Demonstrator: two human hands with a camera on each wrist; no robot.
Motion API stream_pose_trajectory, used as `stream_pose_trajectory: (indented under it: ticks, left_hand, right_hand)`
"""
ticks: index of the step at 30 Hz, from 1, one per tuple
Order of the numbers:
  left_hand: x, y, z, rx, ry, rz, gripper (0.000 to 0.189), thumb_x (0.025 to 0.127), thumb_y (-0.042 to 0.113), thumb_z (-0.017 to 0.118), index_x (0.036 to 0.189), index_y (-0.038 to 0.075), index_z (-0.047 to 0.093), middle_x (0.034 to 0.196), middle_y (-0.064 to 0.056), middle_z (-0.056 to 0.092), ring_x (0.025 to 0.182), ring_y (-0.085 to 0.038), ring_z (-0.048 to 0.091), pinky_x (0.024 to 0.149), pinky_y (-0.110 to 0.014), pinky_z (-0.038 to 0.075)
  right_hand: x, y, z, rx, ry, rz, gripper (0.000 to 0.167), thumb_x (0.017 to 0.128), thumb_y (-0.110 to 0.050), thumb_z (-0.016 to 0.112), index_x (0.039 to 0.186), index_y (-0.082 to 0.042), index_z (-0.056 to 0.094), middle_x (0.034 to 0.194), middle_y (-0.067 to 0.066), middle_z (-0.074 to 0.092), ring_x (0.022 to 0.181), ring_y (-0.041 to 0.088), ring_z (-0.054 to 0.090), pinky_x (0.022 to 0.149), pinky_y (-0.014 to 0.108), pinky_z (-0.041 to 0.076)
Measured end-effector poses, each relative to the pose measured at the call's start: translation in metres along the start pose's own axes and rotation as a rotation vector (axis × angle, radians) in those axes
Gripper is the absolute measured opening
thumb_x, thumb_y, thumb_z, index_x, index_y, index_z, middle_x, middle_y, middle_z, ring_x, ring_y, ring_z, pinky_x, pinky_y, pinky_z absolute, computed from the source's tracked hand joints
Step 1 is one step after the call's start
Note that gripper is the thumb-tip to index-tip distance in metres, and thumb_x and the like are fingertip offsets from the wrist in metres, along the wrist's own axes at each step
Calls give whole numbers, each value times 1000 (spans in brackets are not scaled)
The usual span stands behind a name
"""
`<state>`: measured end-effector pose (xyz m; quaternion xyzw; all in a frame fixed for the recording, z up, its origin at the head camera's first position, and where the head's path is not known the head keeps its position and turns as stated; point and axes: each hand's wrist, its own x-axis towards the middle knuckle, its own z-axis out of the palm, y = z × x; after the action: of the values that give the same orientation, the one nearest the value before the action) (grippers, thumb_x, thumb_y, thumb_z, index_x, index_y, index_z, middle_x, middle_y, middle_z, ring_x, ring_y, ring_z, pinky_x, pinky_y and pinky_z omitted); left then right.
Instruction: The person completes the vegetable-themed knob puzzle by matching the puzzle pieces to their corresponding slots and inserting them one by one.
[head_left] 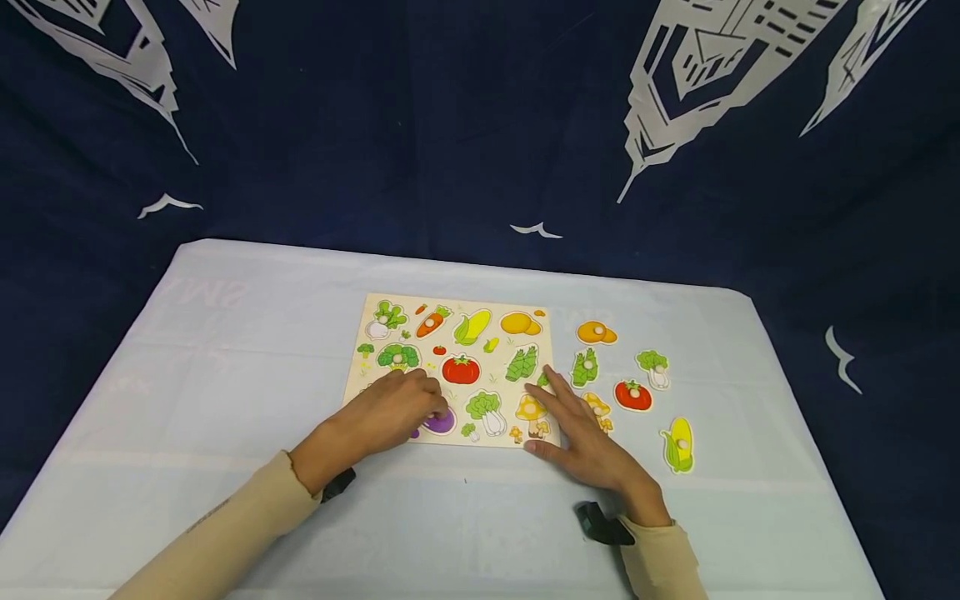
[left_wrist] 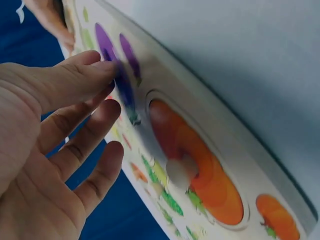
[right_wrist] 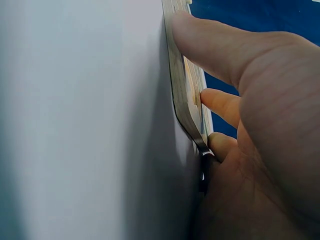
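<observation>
A wooden vegetable puzzle board (head_left: 362, 377) lies flat on the table. Over its lower edge my left hand (head_left: 393, 408) pinches at the purple eggplant piece (head_left: 441, 425) with thumb and index finger. The left wrist view has the other fingers spread loosely, beside a knobbed pumpkin piece (left_wrist: 215, 180). My right hand (head_left: 588, 446) rests at the board's right edge, fingers extended onto the board and thumb at its lower right corner. It partly covers a loose mushroom piece (head_left: 596, 404). Radish (head_left: 386, 319), carrot (head_left: 432, 322) and broccoli (head_left: 398, 356) pieces sit in the board.
Right of the board lie loose knobbed pieces: potato (head_left: 596, 333), asparagus (head_left: 584, 367), bok choy (head_left: 654, 367), tomato (head_left: 633, 396) and corn (head_left: 678, 445). A white cloth (head_left: 225, 400) covers the table. Behind it hangs a dark blue patterned curtain (head_left: 405, 150).
</observation>
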<state>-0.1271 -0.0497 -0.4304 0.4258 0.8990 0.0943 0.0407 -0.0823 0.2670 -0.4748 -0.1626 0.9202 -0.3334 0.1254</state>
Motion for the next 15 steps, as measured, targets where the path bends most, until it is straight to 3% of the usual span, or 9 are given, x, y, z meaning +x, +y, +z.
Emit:
stream_pose_trajectory:
  ticks: [4, 10, 15]
  left_hand:
    - [-7, -3, -9, -131, 40, -63, 30, 85, 6, 78, 113, 16, 75, 111, 1, 71, 107, -20, 62, 94, -40, 52]
    - [-24, -18, -17, -273, 179, -165, 37, 89, 21, 77, 124, 12, 69, 123, -2, 68, 120, -22, 60, 106, -44, 47]
    - [-42, -34, -18, -378, 250, -281, 47, 100, 37, 62, 140, 13, 57, 144, -6, 56, 136, -28, 48, 115, -54, 34]
  right_hand:
    - [0, 0, 0, -5, 0, -4, 81, 89, -41, 74, 157, -27, 33, 170, 5, 5, 156, 34, 3, 118, 70, 10]
    - [1, 0, 0, -1, -3, -4, 81, 89, -41, 74, 157, -27, 33, 170, 5, 5, 156, 34, 3, 117, 70, 9]
    - [0, -1, 0, 3, -4, 4, 82, 89, -41, 74, 157, -27, 32, 171, 4, 4, 157, 34, 2, 117, 70, 9]
